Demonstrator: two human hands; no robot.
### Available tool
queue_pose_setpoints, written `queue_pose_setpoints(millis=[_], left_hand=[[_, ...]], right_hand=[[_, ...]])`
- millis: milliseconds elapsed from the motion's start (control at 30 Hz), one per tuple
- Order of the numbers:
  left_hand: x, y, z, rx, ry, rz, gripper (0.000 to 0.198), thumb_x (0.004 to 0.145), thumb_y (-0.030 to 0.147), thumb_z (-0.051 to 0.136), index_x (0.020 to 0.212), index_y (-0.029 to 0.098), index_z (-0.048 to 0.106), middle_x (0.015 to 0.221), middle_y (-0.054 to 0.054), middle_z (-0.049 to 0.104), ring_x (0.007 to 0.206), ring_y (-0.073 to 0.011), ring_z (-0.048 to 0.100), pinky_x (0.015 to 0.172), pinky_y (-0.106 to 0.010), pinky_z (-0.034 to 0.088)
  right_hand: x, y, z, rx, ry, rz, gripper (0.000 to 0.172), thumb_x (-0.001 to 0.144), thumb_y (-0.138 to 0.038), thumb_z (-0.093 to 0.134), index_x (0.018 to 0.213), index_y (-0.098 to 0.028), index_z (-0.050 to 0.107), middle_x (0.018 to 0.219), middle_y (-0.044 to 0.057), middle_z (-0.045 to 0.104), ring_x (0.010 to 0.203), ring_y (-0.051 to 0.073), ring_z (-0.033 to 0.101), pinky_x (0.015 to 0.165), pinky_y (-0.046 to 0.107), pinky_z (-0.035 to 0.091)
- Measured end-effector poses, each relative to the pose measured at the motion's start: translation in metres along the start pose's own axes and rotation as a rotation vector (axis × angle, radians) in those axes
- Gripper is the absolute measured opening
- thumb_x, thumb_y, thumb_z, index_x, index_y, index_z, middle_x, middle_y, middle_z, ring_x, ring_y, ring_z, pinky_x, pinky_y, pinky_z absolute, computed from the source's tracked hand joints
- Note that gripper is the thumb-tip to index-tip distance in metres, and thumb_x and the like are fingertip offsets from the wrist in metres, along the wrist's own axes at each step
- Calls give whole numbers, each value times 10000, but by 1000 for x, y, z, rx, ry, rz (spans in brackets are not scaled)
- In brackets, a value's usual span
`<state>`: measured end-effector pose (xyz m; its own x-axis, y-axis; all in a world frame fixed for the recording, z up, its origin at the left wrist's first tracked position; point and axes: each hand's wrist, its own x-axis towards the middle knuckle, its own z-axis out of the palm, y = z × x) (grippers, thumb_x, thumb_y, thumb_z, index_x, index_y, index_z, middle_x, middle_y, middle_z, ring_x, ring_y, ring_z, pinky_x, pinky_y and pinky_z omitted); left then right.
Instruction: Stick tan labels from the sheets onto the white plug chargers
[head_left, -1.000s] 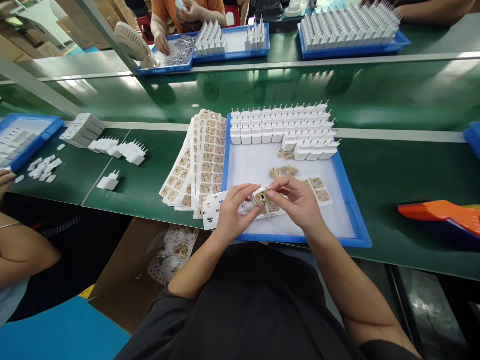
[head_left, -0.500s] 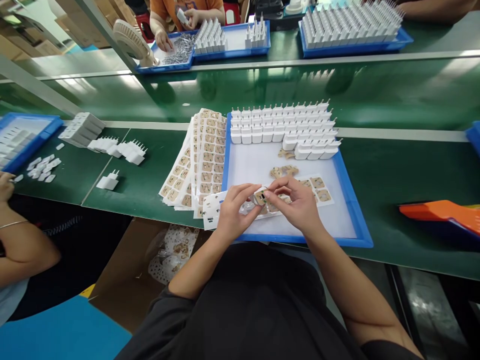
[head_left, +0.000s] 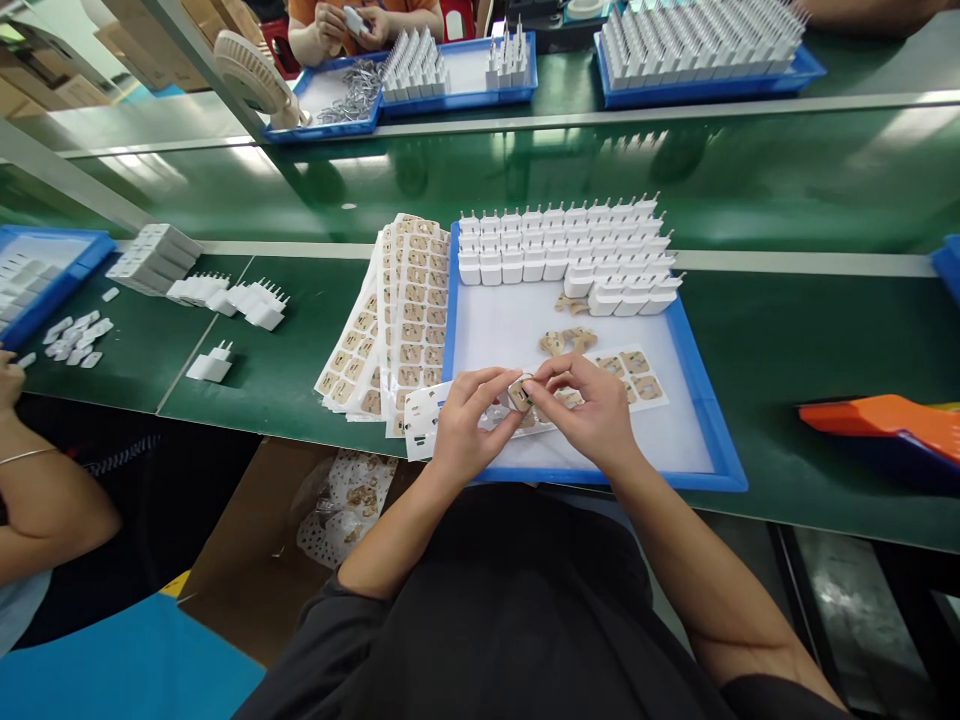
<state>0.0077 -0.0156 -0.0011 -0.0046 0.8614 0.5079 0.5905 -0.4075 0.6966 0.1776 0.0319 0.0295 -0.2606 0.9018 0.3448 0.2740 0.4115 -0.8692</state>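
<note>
My left hand (head_left: 471, 422) grips a small white plug charger (head_left: 519, 395) between thumb and fingers, its tan sticker-like face turned up. My right hand (head_left: 592, 412) is closed at the same charger, thumb and fingertip pressed to its face and edge. Both hands are over the near part of a blue-rimmed tray (head_left: 711, 410). Under them lies a partly used sticker sheet (head_left: 646, 385), partly hidden by the fingers. Tan backing scraps (head_left: 568, 340) lie behind the hands. White plug chargers (head_left: 555, 250) stand in rows, pins up, at the tray's far side.
Left of the tray lies a stack of sticker sheets (head_left: 397, 320). More plug chargers (head_left: 259, 303) and small white pieces (head_left: 79, 335) are farther left, near another person's arm (head_left: 49, 490). An orange bin (head_left: 885, 425) stands right. An open carton (head_left: 247, 540) is below the bench.
My hands keep nearly the same hold on the charger. Across the bench, a person's hand has come up from the metal parts to a white piece held in the other hand.
</note>
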Motion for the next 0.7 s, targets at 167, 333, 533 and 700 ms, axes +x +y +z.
queue_pose_setpoints(millis=[167, 333, 533, 700], left_hand=[[0, 1, 0, 21, 17, 23, 383, 896, 232, 699, 1274, 274, 654, 1166, -81, 690, 1017, -210, 649, 879, -368, 598], [0, 4, -2, -16, 38, -7, 364, 895, 229, 699, 1254, 268, 659, 1172, -78, 699, 1034, -208, 655, 800, -325, 619], [0, 5, -2, -97, 96, -36, 356, 878, 228, 727, 1226, 244, 654, 1166, -79, 694, 1072, -201, 662, 781, -280, 636], [0, 2, 1, -57, 122, 65, 329, 879, 199, 724, 1198, 227, 648, 1149, -90, 700, 1071, -201, 674, 804, -296, 629]], right_hand=[[-2, 2, 4, -71, 26, -69, 77, 911, -284, 666, 862, -247, 620, 806, -1, 677, 666, 143, 638, 615, 297, 570], [-3, 5, 6, -98, 87, -45, 141, 883, -357, 709, 930, -251, 629, 799, 14, 610, 681, 154, 573, 594, 305, 544], [0, 5, 0, 294, -237, 185, 299, 859, -377, 732, 1095, -257, 595, 840, 0, 530, 782, 161, 591, 546, 241, 530], [-1, 6, 5, 373, -263, 238, 378, 794, -349, 808, 1054, -261, 548, 839, -28, 434, 752, 132, 515, 551, 221, 529]])
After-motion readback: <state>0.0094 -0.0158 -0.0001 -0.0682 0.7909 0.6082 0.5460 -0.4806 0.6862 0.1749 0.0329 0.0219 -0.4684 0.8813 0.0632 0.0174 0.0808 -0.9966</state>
